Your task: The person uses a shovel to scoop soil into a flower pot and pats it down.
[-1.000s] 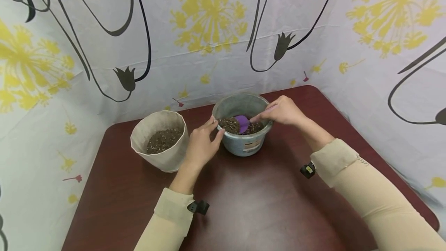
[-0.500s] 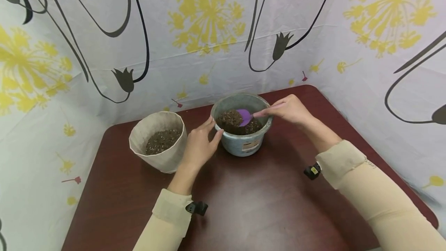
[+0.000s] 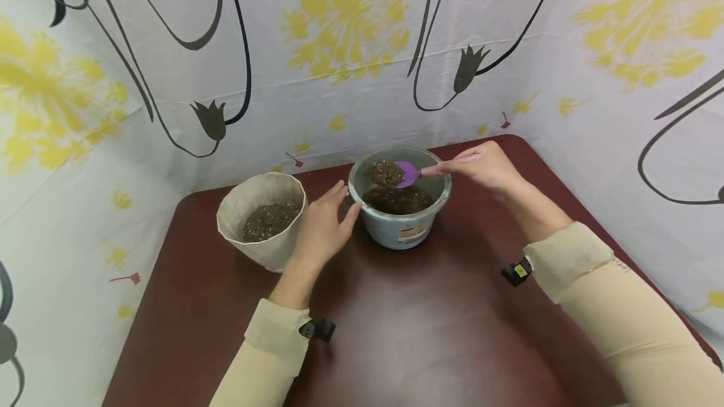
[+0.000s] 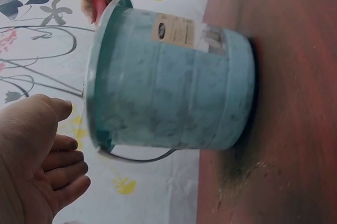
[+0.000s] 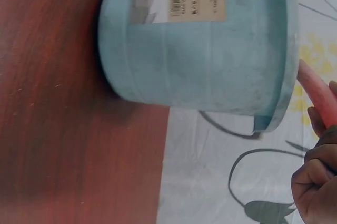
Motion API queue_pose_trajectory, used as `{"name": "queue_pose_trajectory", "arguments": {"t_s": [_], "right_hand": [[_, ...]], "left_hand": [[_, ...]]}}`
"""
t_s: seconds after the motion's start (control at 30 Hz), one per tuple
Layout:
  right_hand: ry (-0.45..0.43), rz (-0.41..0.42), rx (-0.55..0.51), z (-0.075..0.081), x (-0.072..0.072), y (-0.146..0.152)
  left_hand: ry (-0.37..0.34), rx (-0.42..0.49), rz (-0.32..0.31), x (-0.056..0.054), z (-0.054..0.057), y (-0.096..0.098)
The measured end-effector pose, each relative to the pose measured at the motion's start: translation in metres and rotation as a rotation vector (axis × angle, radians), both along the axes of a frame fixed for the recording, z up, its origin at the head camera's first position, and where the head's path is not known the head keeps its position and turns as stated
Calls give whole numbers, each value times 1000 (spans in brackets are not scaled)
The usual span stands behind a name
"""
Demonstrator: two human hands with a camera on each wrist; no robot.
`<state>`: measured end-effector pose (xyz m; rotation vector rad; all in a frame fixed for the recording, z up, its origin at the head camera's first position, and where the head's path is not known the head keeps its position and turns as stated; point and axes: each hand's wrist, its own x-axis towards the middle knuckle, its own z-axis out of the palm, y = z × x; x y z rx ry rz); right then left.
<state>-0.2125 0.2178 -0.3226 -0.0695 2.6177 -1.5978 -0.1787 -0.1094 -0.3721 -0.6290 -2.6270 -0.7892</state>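
Note:
My right hand [image 3: 488, 165] grips the pinkish handle of a small purple trowel [image 3: 408, 174], whose blade carries a heap of dark soil [image 3: 386, 173]. The trowel is raised over the soil inside a pale blue bucket [image 3: 390, 231]. In the right wrist view, curled fingers wrap the handle [image 5: 318, 89] beside the rim, and the blade is hidden. My left hand [image 3: 321, 225] is at the bucket's left rim; in the left wrist view its loosely bent fingers [image 4: 66, 176] hold nothing. Left of that hand stands a whitish pot [image 3: 234, 209] with soil in it.
The dark red table [image 3: 407, 331] backs onto a white cloth wall [image 3: 373, 112] printed with flowers. Crumbs of soil [image 4: 247, 174] lie near the bucket's base. A thin wire handle [image 4: 139, 159] hangs at the bucket's side.
The trowel has risen out of the bucket's soil with a heap on its blade, and my right hand has moved up and slightly right. My left hand stays near the rim.

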Motion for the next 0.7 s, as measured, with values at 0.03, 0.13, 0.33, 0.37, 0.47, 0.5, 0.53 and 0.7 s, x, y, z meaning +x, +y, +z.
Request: {"name": "queue_pose_trajectory", "arguments": {"t_s": [0.03, 0.13, 0.33, 0.37, 0.47, 0.5, 0.53, 0.7], "right_hand": [[-8, -7, 12, 3, -1, -2], [-9, 1, 36, 9, -2, -9], [-26, 38, 34, 19, -7, -26], [-29, 40, 29, 21, -8, -29], [-32, 57, 21, 24, -12, -39], [-29, 62, 18, 26, -13, -42], [-23, 70, 18, 27, -15, -46], [0, 106, 20, 30, -22, -61]], "left_hand": [[9, -7, 4, 0, 2, -3], [18, -33, 20, 0, 8, -11], [5, -74, 69, 3, 18, -31], [0, -76, 77, 3, 19, -35], [-2, -78, 97, 6, 21, -47], [-1, -75, 103, 7, 22, -51], [1, -69, 108, 7, 22, -56], [23, -25, 128, 11, 21, -78]]}}
